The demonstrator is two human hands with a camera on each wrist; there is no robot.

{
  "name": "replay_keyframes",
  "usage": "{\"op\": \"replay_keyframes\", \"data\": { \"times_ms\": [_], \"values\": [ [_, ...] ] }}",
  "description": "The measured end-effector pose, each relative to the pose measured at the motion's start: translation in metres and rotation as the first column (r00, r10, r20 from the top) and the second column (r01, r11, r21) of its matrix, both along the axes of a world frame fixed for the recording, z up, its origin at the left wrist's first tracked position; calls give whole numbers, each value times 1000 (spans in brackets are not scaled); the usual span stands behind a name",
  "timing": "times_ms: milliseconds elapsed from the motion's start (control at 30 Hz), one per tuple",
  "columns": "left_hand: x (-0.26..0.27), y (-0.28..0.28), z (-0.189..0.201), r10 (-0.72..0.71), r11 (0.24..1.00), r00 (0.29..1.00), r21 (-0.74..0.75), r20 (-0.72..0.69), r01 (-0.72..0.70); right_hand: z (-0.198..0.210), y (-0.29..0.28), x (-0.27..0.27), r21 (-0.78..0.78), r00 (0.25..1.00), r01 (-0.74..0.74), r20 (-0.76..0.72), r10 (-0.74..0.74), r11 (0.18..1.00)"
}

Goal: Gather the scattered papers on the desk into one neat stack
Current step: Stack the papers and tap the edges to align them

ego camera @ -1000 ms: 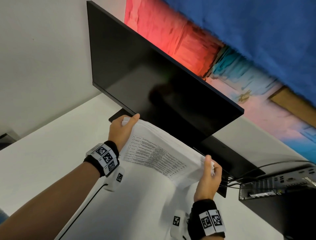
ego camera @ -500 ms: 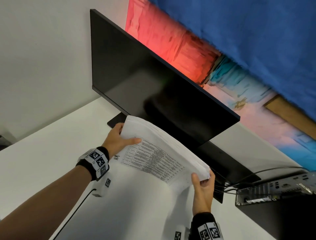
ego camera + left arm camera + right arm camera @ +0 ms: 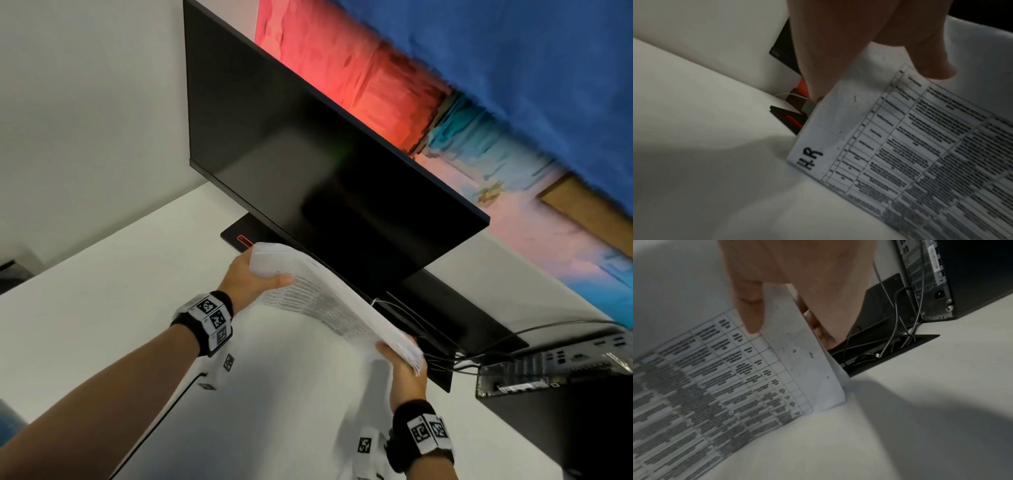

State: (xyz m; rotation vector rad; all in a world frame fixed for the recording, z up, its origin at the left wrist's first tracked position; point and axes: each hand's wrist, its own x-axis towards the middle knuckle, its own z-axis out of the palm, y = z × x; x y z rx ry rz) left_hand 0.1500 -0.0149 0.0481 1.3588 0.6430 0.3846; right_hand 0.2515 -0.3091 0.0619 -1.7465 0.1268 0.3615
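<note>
White laminate desk surface (image 3: 102,308) runs from the near edge to the far wall; no loose sheets are visible on the parts of it in view. Above its near-centre a thick sheaf of white printed paper sheets (image 3: 329,301), the facing page carrying a ruled table and a handwritten mark at one corner, is held on edge and tilted, its lower long edge at or just above the desk; contact cannot be confirmed.

The right hand (image 3: 404,370), nearer and to the right, grips the sheaf's right end, thumb on the printed face and fingers curled behind. The left hand (image 3: 250,281), farther and to the left, grips the opposite end in like manner, thumb (image 3: 929,65) pressed on the page.

Behind the sheaf stands a black flat-panel monitor (image 3: 308,154) on a black base (image 3: 239,233), screen dark. To the right lie dark cables (image 3: 479,356) and a black desktop computer case (image 3: 565,394), rear ports facing the sheaf.

Assessment: gathering appears complete; the step in hand is squaring the bundle. The top edges look uneven and the sheets bow between the hands. The next move calls for loosening both grips slightly, tapping the lower edge on the desk until the sheets align, then laying the stack flat, clear of the monitor base and cables.
</note>
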Motion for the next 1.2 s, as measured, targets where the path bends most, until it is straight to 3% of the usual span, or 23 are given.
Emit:
{"op": "replay_keyframes", "data": {
  "times_ms": [133, 500, 733, 867, 967, 1033, 1133, 1200],
  "values": [
    [6, -8, -3, 57, 997, 998, -54, -25, -59, 3, 8, 2, 59, 995, 86, -54, -83, 995],
    [19, -3, -4, 20, 999, 997, 28, -73, -18, 4, 13, 3, 109, 998, 15, -58, -8, 994],
    [16, -3, -3, 19, 1000, 1000, 20, -13, -19, 0, 17, -5, 127, 999, 6, -46, 0, 992],
    [11, -2, 4, 19, 1000, 999, 23, -28, -19, 13, 9, -3, 93, 995, 44, 84, -51, 995],
    [0, 4, 17, -38, 995, 999, 88, -23, 40, 35, -4, 0, -97, 933, -14, 356, 48, 995],
    [-10, 10, 33, -119, 981, 993, 153, -13, 120, 50, -9, -1, -312, 854, -137, 443, 271, 940],
    [-22, 18, 63, -252, 929, 968, 276, -13, 246, 72, -7, -11, -632, 692, -340, 333, 641, 696],
    [-29, 21, 86, -320, 874, 947, 376, -29, 307, 84, -1, -23, -731, 606, -390, 254, 754, 560]
  ]
}}
